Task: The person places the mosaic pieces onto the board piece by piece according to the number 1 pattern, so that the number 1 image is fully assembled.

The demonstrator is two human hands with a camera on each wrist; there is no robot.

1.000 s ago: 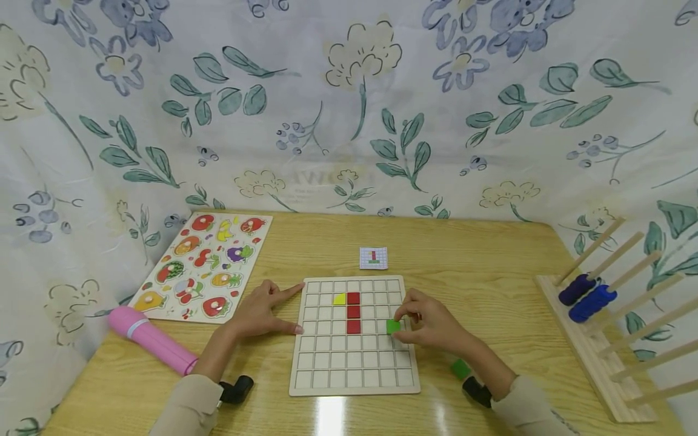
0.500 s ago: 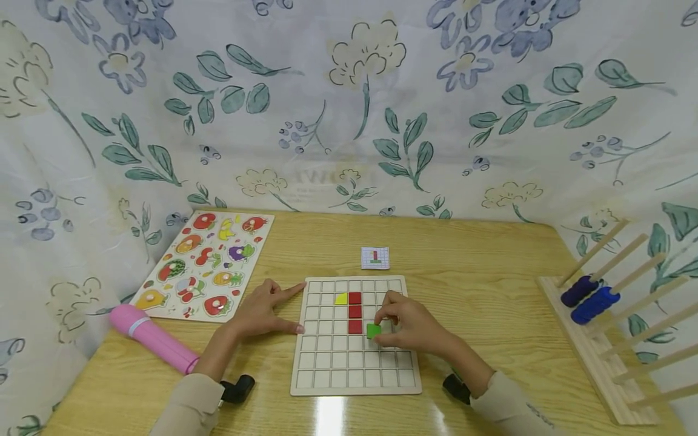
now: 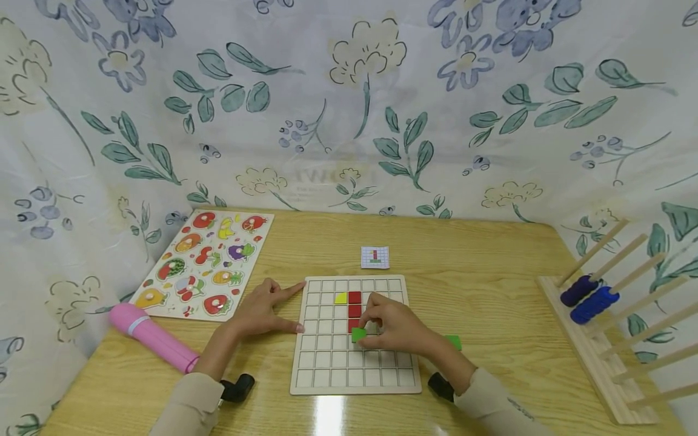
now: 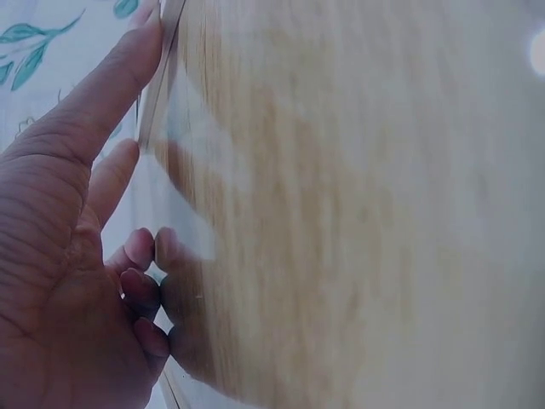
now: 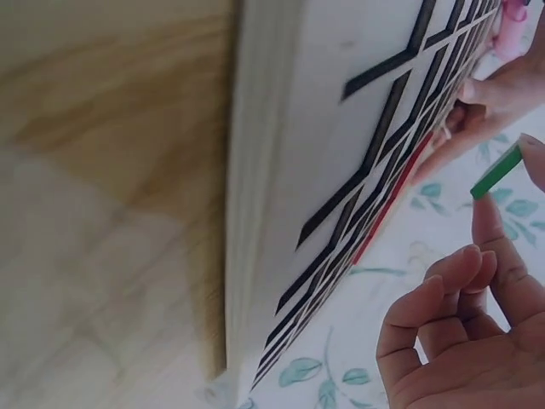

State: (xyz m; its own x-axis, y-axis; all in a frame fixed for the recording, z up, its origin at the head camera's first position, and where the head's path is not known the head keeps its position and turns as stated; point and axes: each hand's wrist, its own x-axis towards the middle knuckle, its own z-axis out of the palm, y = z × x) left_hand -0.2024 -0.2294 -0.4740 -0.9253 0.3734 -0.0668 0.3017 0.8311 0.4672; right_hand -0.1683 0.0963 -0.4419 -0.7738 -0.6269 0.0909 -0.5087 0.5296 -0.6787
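Note:
Between thumb and index finger, my right hand (image 3: 400, 328) pinches a square green tile (image 3: 358, 335). It is held just under the lowest of three red tiles (image 3: 354, 310), which form a column on a white gridded board (image 3: 322, 378). Beside the top red tile lies a yellow piece (image 3: 340, 298). In the right wrist view the green tile (image 5: 496, 173) appears edge-on, tilted above the board. My left hand (image 3: 262, 310) touches the board's left edge with thumb and index finger extended. In the left wrist view its other fingers (image 4: 140, 290) rest loosely curled near the tabletop.
A small pattern card (image 3: 374, 257) lies behind the board. Another green piece (image 3: 453, 342) is partly hidden by the right wrist. To the left are a fruit puzzle board (image 3: 191, 266) and a pink cylinder (image 3: 155, 339). A pegged wooden rack (image 3: 589, 351) with blue rings stands right.
My right hand has moved left across the board with the green tile, from its right side to below the red column. My left hand has stayed at the board's left edge.

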